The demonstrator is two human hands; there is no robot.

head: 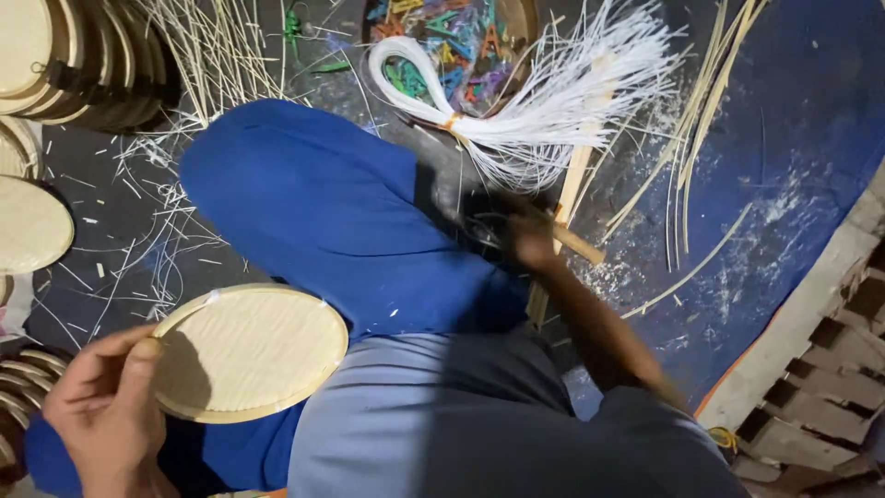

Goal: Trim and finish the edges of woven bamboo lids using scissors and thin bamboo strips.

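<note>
We see our left hand [103, 406] low at the left, its fingers [138, 369] closed on the rim of a round woven tray [249, 350], which tilts beside our blue-clad knee [323, 212]. Our right hand [533, 238] reaches out past the knee to the floor [793, 120]; it is blurred, so we cannot tell whether its fingers are open or closed, though it sits right at a flat wooden stick [573, 198] and the loose ends of a bundle of white strips [572, 101]. That bundle is tied with a small band and loops round beside a bowl of coloured clips [452, 46]. Thin pale splints [212, 55] lie scattered across the floor. A stack of finished trays [74, 55] stands at the upper left, and more round trays [28, 221] lie along the left edge.
</note>
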